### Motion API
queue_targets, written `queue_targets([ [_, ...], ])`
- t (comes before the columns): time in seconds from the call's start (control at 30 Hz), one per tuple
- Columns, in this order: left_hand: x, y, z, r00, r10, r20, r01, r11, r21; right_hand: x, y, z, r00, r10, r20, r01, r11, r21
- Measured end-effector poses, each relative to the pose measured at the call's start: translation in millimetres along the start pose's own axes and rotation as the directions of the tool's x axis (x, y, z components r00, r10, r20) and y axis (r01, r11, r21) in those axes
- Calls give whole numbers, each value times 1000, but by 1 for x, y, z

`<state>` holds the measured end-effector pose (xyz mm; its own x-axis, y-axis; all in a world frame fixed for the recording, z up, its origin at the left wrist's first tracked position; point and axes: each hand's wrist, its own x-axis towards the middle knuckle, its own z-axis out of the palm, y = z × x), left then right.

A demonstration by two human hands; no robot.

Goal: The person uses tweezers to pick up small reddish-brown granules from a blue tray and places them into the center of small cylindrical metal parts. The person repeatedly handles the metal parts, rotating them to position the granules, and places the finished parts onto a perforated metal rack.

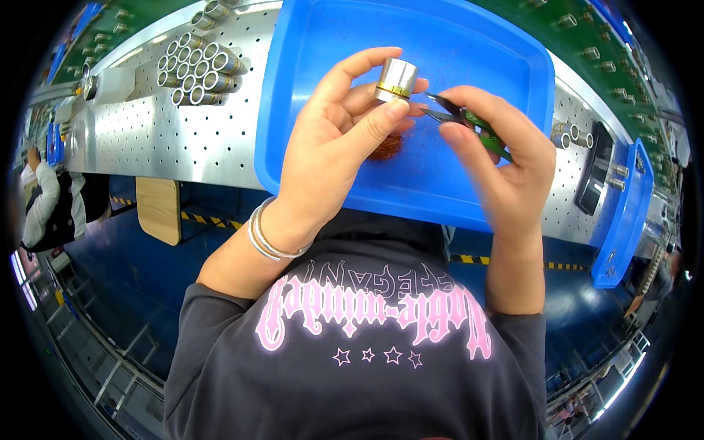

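Observation:
My left hand is raised over the blue tray, its thumb and fingers closed round a short silver metal cylinder. A yellowish band circles the cylinder's lower end. In my right hand are small green-handled snips, whose two dark pointed jaws stand apart. Their tips reach toward my left fingertips, just right of the cylinder; whether they touch anything is unclear. Below my left hand, a reddish-brown clump of fine strands lies in the blue tray, partly hidden by the fingers.
Several similar metal cylinders stand grouped on the perforated metal bench at left. To the right lie a few more cylinders, a black phone-like slab and a narrower blue tray. A wooden stool and another person are at left.

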<state>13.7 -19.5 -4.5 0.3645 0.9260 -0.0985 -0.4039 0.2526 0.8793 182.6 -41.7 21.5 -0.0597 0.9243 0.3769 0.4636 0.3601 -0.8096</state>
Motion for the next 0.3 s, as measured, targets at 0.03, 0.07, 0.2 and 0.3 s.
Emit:
queue_targets([
  [0.03,0,0,0,1000,-4,2,4,1000,-3,0,1,1,999,31,13,-31,999,-12],
  [0.07,-1,1,0,1000,-7,5,7,1000,-8,0,1,3,998,61,26,-61,998,-26],
  [0.2,-2,1,-2,999,13,40,-14,999,35,0,1,6,999,49,7,-48,997,-58],
  [0.3,-3,1,-3,998,8,56,-12,997,71,0,0,6,998,57,11,-56,996,-68],
])
